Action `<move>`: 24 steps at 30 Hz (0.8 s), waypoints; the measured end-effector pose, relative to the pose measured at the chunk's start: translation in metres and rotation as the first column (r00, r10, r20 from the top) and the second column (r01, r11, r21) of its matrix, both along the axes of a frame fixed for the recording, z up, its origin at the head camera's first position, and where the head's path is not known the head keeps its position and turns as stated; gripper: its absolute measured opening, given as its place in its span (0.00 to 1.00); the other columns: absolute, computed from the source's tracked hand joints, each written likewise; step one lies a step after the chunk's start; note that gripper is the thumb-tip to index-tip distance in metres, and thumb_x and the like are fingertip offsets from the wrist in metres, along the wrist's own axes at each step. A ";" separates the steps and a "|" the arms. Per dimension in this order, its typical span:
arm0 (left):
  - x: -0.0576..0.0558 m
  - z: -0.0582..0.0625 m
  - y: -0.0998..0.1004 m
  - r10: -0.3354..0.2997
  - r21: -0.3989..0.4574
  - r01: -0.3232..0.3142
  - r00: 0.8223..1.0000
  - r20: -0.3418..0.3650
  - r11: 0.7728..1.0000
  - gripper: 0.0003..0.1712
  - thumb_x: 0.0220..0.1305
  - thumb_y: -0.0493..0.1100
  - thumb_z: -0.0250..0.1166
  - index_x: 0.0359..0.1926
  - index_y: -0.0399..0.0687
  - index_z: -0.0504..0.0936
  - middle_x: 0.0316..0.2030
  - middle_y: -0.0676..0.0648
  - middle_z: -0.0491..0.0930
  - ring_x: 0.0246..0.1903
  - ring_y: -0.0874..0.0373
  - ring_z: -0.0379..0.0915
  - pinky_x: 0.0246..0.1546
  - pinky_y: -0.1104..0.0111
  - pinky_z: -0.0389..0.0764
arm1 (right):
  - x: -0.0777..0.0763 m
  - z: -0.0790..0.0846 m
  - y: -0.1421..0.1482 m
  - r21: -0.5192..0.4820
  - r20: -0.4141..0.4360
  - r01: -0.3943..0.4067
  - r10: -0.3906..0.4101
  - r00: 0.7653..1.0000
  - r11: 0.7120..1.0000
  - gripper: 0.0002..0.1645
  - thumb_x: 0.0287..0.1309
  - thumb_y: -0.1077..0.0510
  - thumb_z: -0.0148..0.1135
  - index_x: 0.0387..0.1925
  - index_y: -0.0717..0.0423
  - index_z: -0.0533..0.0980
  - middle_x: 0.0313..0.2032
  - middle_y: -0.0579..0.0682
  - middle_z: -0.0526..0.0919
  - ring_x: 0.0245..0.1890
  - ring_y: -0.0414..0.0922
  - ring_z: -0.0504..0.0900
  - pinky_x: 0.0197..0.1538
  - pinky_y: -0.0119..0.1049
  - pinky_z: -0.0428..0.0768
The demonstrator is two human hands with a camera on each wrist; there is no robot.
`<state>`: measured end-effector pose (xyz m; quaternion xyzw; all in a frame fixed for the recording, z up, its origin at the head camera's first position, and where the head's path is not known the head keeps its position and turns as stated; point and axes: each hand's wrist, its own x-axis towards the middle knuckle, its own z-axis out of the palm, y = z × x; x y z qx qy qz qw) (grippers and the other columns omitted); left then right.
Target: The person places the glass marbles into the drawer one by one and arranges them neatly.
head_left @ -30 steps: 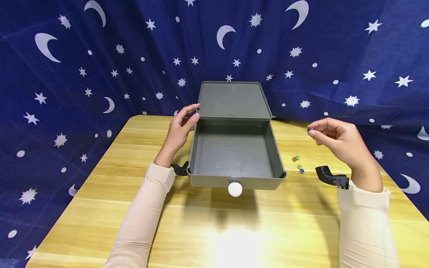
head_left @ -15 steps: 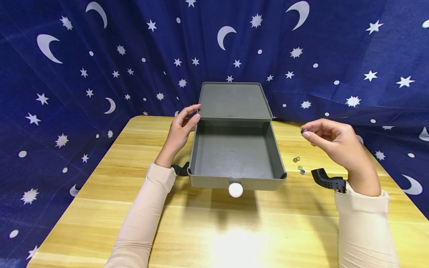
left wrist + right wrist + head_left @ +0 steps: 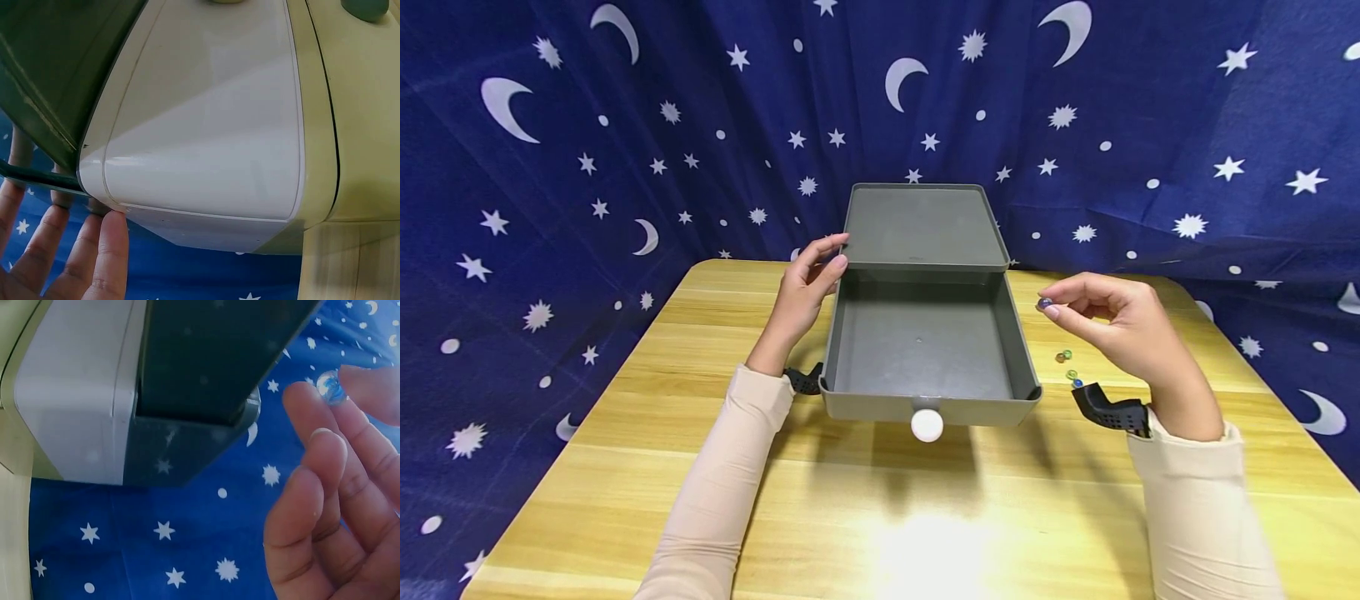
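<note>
In the head view my right hand (image 3: 1101, 321) pinches a blue glass marble (image 3: 1045, 304) between thumb and fingertips. It is just right of a grey box (image 3: 917, 408) whose lid (image 3: 925, 225) is tilted up at the back. The right wrist view shows the marble (image 3: 331, 387) as clear glass with a blue swirl. My left hand (image 3: 801, 292) touches the lid's lower left corner with extended fingertips. Seen from the left wrist, those fingers (image 3: 94, 262) reach the box's rear corner beside its white side (image 3: 206, 125). Inside, the compartment floor (image 3: 917, 342) is bare.
Several small marbles (image 3: 1072, 375), green, brown and blue, lie on the wooden table (image 3: 647, 467) right of the box. A white knob (image 3: 927, 425) sticks out at the box's front. Behind the table hangs a blue curtain (image 3: 700, 183) with moons and stars.
My right hand has moved left and slightly down with the marble, closer to the box. The left hand stays at the lid's corner.
</note>
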<state>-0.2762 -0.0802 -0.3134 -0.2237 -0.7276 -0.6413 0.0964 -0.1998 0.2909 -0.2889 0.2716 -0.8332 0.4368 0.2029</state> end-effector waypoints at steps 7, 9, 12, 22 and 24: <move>0.000 0.001 0.000 -0.004 0.005 0.004 1.000 -0.001 1.000 0.23 0.74 0.38 0.55 0.67 0.36 0.71 0.65 0.36 0.69 0.52 0.55 0.73 0.47 0.66 0.76 | -0.001 -0.003 -0.011 -0.015 -0.016 -0.014 0.014 1.000 1.000 0.14 0.49 0.79 0.68 0.38 0.65 0.84 0.32 0.41 0.86 0.23 0.37 0.78 0.29 0.23 0.75; 0.000 0.001 0.000 -0.004 0.005 0.004 1.000 0.000 1.000 0.23 0.74 0.38 0.55 0.67 0.36 0.71 0.65 0.36 0.69 0.51 0.56 0.73 0.47 0.67 0.76 | 0.000 -0.003 -0.014 -0.041 -0.008 -0.014 0.013 1.000 0.999 0.14 0.49 0.80 0.67 0.38 0.66 0.83 0.32 0.42 0.86 0.22 0.37 0.77 0.28 0.23 0.74; 0.000 0.001 0.000 -0.004 0.007 0.004 1.000 0.000 1.000 0.23 0.74 0.38 0.55 0.67 0.36 0.71 0.65 0.36 0.69 0.51 0.56 0.73 0.46 0.67 0.76 | 0.000 -0.003 -0.018 -0.089 0.007 -0.020 0.021 1.000 0.996 0.14 0.49 0.81 0.66 0.38 0.68 0.82 0.31 0.44 0.86 0.22 0.38 0.77 0.28 0.24 0.73; 0.001 0.001 0.000 -0.005 0.005 0.005 1.000 -0.002 1.000 0.23 0.74 0.37 0.54 0.67 0.36 0.71 0.65 0.36 0.69 0.52 0.56 0.72 0.46 0.67 0.76 | 0.003 -0.004 -0.033 -0.115 0.100 -0.054 0.066 0.993 0.992 0.12 0.53 0.76 0.67 0.39 0.64 0.83 0.30 0.46 0.86 0.19 0.39 0.74 0.17 0.30 0.68; 0.001 0.001 0.000 -0.004 0.005 0.004 1.000 0.000 1.000 0.23 0.74 0.37 0.54 0.67 0.36 0.71 0.65 0.36 0.69 0.51 0.56 0.72 0.47 0.67 0.76 | 0.003 -0.005 -0.035 -0.102 0.108 -0.060 0.071 0.992 0.993 0.12 0.53 0.75 0.67 0.40 0.64 0.83 0.30 0.45 0.86 0.20 0.39 0.75 0.19 0.29 0.70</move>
